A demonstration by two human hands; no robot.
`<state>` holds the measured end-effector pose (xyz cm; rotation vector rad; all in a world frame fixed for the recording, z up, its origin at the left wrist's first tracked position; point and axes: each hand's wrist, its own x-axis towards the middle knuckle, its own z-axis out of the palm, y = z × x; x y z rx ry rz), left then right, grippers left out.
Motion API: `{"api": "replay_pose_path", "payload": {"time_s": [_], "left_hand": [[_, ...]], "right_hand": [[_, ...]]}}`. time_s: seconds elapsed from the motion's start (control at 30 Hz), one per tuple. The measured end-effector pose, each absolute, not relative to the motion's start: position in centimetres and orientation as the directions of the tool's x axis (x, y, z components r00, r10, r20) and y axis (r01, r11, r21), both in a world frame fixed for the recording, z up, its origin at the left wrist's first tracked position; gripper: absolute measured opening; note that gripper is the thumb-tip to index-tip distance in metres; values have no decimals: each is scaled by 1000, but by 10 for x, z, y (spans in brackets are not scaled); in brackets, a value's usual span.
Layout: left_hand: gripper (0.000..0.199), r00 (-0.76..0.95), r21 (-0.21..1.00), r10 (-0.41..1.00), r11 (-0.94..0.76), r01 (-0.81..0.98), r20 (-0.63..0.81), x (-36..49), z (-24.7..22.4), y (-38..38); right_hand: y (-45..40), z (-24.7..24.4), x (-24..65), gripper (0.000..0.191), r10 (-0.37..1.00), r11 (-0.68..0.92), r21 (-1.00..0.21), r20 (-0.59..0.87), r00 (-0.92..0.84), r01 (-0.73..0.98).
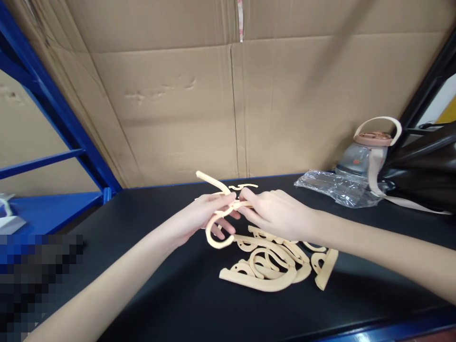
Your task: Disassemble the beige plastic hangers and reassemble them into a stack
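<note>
My left hand [199, 214] is closed around a cream plastic folding hanger [211, 238], thumb on top near its middle. The curved hook hangs toward me and one straight arm slants up and left. My right hand [281, 213] meets it from the other side, its thumb and fingers pinching a cream part at the joint. Fingers partly cover where the parts join, so I cannot tell how they fit. Below my right hand lies a pile of loose cream hanger parts [265, 284], with curved arms and hooks overlapping.
Small cream pieces [248, 185] lie behind my hands on the black tabletop [156, 285]. At the back right are crumpled clear plastic bags [333, 187] and a bottle [359, 159] with a strap. Cardboard [171, 114] stands behind, and a blue metal frame [67, 114] rises at left.
</note>
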<state>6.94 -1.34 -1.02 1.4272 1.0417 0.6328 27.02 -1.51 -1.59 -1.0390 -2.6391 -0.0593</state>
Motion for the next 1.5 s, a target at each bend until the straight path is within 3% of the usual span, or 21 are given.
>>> {"api": "replay_pose_path", "payload": {"time_s": [0.1, 0.2, 0.3, 0.4, 0.5, 0.6, 0.67, 0.73, 0.87, 0.97, 1.23, 1.37, 1.5], "left_hand": [[35, 426, 941, 864, 143, 306, -269, 75, -12, -19], [28, 378, 947, 879, 207, 244, -290, 81, -17, -21], [31, 302, 954, 912, 227, 194, -278, 88, -22, -23], [28, 228, 942, 928, 241, 233, -294, 96, -26, -26], [23, 164, 934, 959, 170, 315, -230, 101, -34, -26], [20, 123, 928, 992, -27, 372, -21, 100, -42, -21], [20, 131, 922, 983, -164, 351, 125, 97, -42, -16], [22, 161, 922, 965, -248, 297, 208, 92, -39, -12], [24, 191, 931, 959, -256, 261, 211, 81, -27, -4], [26, 205, 931, 970, -188, 311, 128, 75, -24, -1], [35, 298, 875, 955, -159, 458, 17, 69, -22, 0], [38, 338, 785, 937, -274, 556, 88, 67, -28, 2], [38, 337, 598, 897, -442, 669, 287, 65, -33, 2]], "right_hand": [[-14, -22, 273, 23, 605, 754, 100, 281, -745, 649], [-13, -25, 273, 17, 484, 715, 391, 322, -814, 580], [-15, -29, 269, 23, 326, 603, 657, 315, -891, 453], [-16, -33, 265, 25, 299, 538, 742, 276, -914, 400], [-11, -33, 262, 21, 356, 637, 654, 219, -908, 408], [3, -28, 265, 14, 506, 764, 378, 152, -849, 523], [17, -25, 269, 14, 611, 752, 208, 137, -780, 625], [34, -25, 274, 23, 704, 681, 145, 143, -696, 718], [65, -36, 271, 29, 795, 548, 192, 184, -578, 814], [78, -47, 260, 26, 824, 490, 220, 199, -531, 843], [84, -52, 247, 32, 810, 486, 248, 232, -538, 838], [83, -46, 255, 41, 792, 497, 260, 255, -555, 828], [82, -50, 258, 39, 777, 512, 264, 262, -572, 817]]}}
